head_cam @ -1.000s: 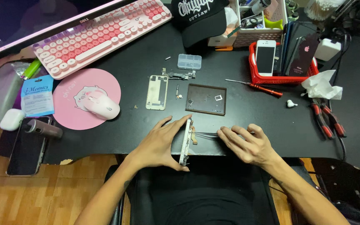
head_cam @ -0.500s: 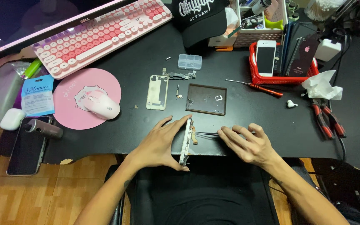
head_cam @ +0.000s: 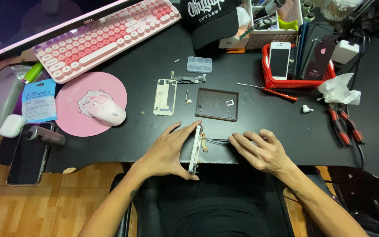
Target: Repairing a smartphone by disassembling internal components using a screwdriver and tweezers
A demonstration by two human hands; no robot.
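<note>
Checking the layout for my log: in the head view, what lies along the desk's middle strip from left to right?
Pink mouse pad → pink mouse → white phone frame → brown tray → red screwdriver → white earbud → red pliers.

Bare black desk (head_cam: 145, 131) left of the left hand (head_cam: 168, 151). Far side blocked: brown parts tray (head_cam: 217, 104), white phone frame (head_cam: 165, 91). Right: red-handled pliers (head_cam: 345, 127), crumpled tissue (head_cam: 337, 90).

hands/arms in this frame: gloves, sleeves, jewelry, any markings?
Both bare: the left hand and the right hand wear no gloves, and no rings or bracelets show. No watch or strap on either wrist. Forearms are uncovered to the bottom edge of the frame, so no sleeves are visible. One small dark mark, possibly a tattoo, sits on the left forearm; too small to tell its shape.
</note>
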